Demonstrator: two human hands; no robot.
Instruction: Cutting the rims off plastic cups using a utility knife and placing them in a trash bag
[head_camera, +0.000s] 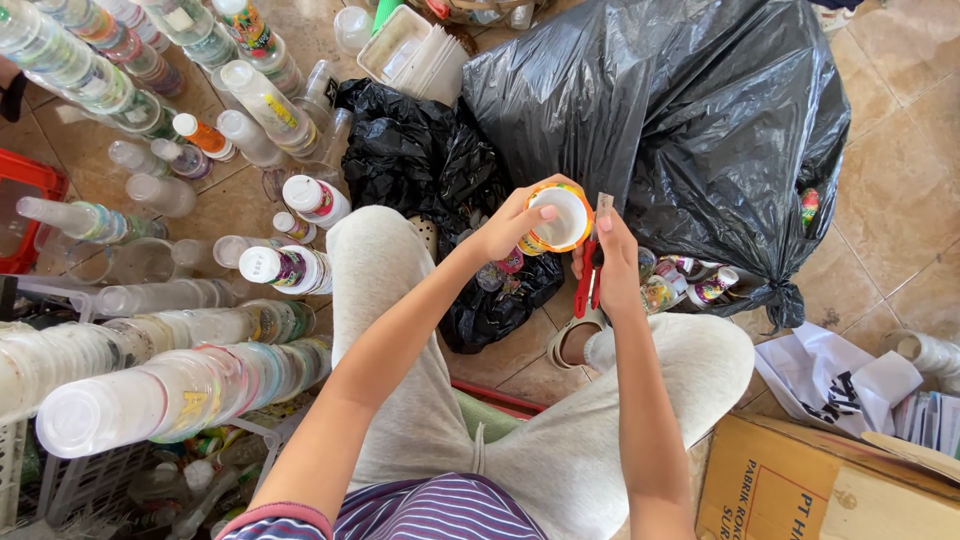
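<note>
My left hand (508, 226) holds a small white plastic cup (558, 216) with an orange and yellow printed wrap, its mouth turned up toward me. My right hand (612, 262) grips a red-handled utility knife (590, 272), its blade pointing up beside the cup's right rim. Both hands hover above my knees, over a small black plastic bag (440, 180) on the tiled floor. I sit with grey trousers and a striped top.
A large full black rubbish bag (690, 110) lies ahead, with several used cups (690, 285) spilling from under it. Long stacks of clear plastic cups (170, 390) and loose bottles (290, 268) fill the left. A cardboard box (800, 490) sits at lower right, a red crate (25, 200) at far left.
</note>
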